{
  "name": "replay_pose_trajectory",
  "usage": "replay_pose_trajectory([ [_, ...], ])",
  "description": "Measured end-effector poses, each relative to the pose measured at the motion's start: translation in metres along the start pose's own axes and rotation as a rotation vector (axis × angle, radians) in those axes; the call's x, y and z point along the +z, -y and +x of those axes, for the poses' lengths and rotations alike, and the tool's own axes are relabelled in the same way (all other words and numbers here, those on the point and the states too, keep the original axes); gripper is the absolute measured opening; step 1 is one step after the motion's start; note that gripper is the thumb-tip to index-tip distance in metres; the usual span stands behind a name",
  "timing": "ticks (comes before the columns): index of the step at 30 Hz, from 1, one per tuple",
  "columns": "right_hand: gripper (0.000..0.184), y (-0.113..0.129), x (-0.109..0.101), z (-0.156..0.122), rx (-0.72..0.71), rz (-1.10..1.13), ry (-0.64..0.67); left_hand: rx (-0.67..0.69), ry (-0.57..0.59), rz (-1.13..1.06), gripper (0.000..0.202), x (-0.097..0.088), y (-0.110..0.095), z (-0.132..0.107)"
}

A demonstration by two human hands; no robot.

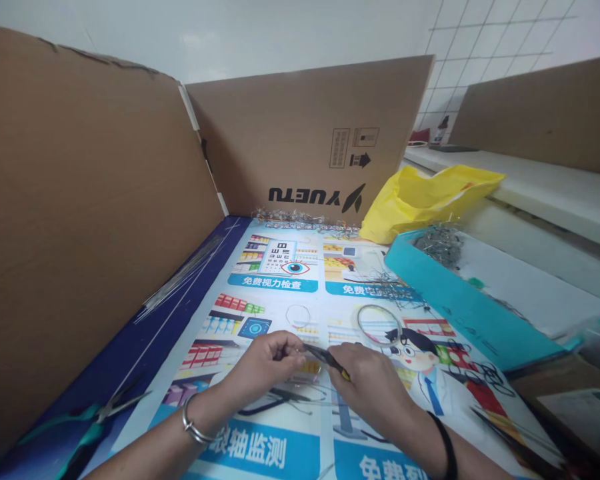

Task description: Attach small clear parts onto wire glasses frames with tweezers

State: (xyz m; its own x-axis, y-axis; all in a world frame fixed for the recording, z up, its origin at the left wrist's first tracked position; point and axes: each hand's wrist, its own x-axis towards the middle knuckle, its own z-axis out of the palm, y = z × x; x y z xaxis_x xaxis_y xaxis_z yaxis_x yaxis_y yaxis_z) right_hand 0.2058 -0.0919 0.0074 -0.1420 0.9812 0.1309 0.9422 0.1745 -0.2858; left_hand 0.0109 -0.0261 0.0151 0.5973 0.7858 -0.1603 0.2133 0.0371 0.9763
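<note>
My right hand (373, 377) is wrapped round small dark pliers (326, 359) with a yellow-marked handle. Their jaws point left and reach the fingertips of my left hand (273, 363). Thumb and fingers of that hand are pinched together at the jaw tips; whatever lies between them is too small to make out. Below the hands, thin wires and a dark strip (285, 395) lie on the printed sheet (325, 327). A coil of wire (380, 325) rests just beyond my right hand, and a thinner wire ring (299, 316) lies beyond my left.
Teal-handled scissors (100, 413) lie open at lower left, near straight wires (180, 279). Cardboard walls (300, 127) stand left and behind. On the right are a teal box (473, 310) with tangled wire, a yellow bag (420, 197) and a dark pointed tool (510, 437).
</note>
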Motion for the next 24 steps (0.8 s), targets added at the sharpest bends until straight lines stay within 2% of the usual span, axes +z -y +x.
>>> replay_pose_trajectory([
  [5,0.012,0.000,0.003,-0.001,0.000,0.029,-0.019,-0.036,-0.023,-0.047,0.022,0.002,0.001,0.000],
  [10,0.015,0.000,0.010,-0.002,-0.024,0.062,-0.021,-0.046,-0.024,0.018,0.020,0.002,0.000,-0.001],
  [18,0.011,-0.005,0.012,-0.003,-0.090,0.077,-0.011,-0.108,0.057,-0.012,0.017,-0.003,0.001,0.001],
  [24,0.009,-0.005,0.005,-0.002,-0.163,0.097,0.019,-0.150,0.138,-0.042,0.018,-0.006,-0.003,0.001],
])
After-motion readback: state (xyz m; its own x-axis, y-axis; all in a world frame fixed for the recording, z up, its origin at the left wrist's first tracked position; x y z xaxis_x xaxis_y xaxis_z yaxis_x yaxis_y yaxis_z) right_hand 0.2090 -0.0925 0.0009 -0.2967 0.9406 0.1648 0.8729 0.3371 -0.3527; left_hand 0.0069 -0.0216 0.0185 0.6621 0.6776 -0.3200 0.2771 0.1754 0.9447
